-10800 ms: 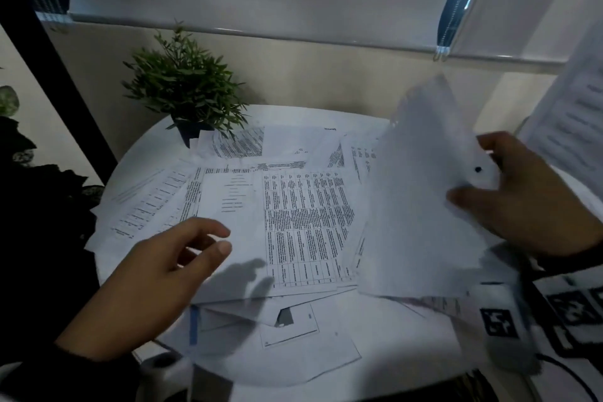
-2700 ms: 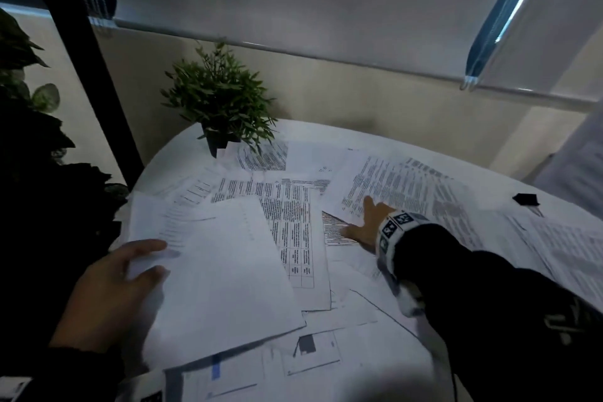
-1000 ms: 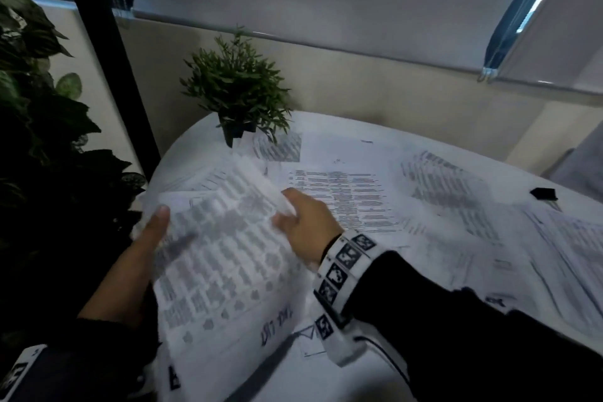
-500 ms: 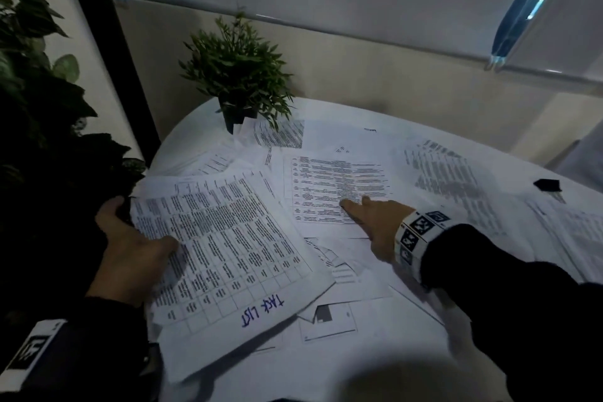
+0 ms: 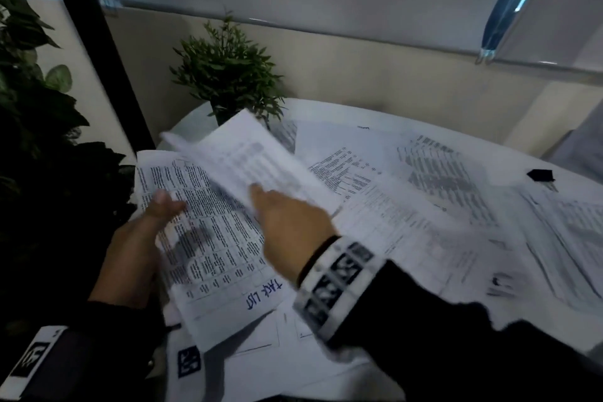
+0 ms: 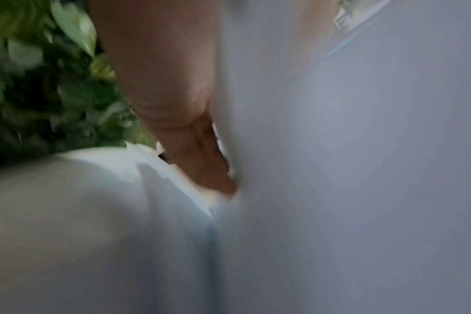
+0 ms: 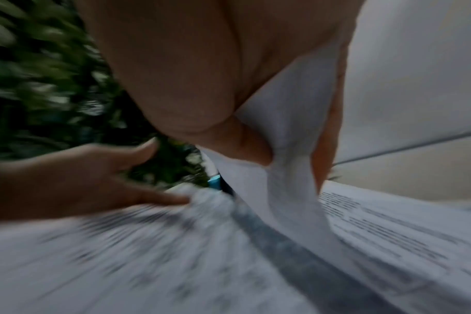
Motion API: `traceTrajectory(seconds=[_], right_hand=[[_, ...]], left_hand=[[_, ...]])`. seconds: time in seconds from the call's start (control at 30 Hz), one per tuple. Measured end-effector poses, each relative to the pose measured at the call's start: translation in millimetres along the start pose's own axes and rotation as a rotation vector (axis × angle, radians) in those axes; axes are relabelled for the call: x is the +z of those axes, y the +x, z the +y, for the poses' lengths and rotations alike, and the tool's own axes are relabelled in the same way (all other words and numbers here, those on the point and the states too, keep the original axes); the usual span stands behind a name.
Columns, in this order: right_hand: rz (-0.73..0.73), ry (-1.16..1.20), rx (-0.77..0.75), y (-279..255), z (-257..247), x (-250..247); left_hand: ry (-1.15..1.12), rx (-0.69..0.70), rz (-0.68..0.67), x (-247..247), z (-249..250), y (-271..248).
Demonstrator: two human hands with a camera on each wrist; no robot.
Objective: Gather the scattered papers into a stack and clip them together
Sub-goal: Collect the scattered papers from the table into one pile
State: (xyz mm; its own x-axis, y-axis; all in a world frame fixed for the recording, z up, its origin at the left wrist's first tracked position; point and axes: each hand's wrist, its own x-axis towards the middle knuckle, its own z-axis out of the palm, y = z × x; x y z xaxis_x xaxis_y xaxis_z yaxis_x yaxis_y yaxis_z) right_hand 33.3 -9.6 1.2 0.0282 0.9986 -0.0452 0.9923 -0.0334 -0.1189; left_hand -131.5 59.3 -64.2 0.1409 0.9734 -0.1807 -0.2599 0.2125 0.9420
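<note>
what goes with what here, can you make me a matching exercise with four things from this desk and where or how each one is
Things:
1. binder clip
2. potted plant
3. lifted sheet
4. gathered stack

States:
a. marked "task list" in blue ink, held by the left hand
b. pinched in the right hand, raised off the table
c. far right of the table, untouched
d. back of the table, by the wall

Pairs: 1-c, 2-d, 3-b, 4-a

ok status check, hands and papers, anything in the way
Right hand pinching a lifted printed white sheet. Left hand holding the gathered paper stack. More loose printed pages scattered; black binder clip untouched far right. Nothing blocking.
</note>
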Motion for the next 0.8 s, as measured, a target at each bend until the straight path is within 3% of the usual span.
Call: traceTrajectory(seconds=[0.03, 0.1, 0.13, 0.2, 0.27, 0.33, 0.37, 0.43, 0.5, 0.57, 0.7, 0.73, 0.8], right_hand=[[-0.054, 0.049, -0.082, -2, -20, 9], [-0.214, 0.244, -0.198, -6, -45, 20], [-0.302, 0.324, -0.226, -5, -45, 21], [-0.422, 0.425, -0.142, 2, -20, 10], [-0.347, 0.487, 0.063, 12, 43, 1], [-0.194, 0.247, 0.326, 19, 123, -7], [-0.176, 0.077, 0.436, 18, 161, -9], [-0.288, -0.114, 0.595, 13, 225, -6], [-0.418, -0.120, 0.625, 6, 268, -2], [-0.432, -0.104, 0.624, -1, 278, 1], [-0.344, -0.053, 0.576, -2, 260, -2], [-0.351, -0.049, 0.577, -1, 260, -4], [-0.350, -0.090, 0.560, 0, 261, -17]], left_hand=[[-0.008, -0.010, -0.059, 0, -2, 0], [0.185, 0.057, -0.100, -7, -6, 2], [0.340, 0.082, -0.060, -15, -8, 6], [0.512, 0.074, 0.058, -33, -16, 19], [0.498, 0.066, 0.063, -50, -23, 34], [0.498, 0.110, 0.015, -64, -33, 46], [0.502, 0.149, 0.028, -76, -46, 57], [0.497, 0.196, 0.021, -71, -42, 54], [0.516, 0.199, 0.056, -41, -18, 33], [0.462, 0.196, 0.081, -33, -20, 28], [0.468, 0.179, 0.108, -106, -101, 85], [0.469, 0.217, 0.133, -114, -102, 86], [0.470, 0.243, 0.126, -67, -53, 50]])
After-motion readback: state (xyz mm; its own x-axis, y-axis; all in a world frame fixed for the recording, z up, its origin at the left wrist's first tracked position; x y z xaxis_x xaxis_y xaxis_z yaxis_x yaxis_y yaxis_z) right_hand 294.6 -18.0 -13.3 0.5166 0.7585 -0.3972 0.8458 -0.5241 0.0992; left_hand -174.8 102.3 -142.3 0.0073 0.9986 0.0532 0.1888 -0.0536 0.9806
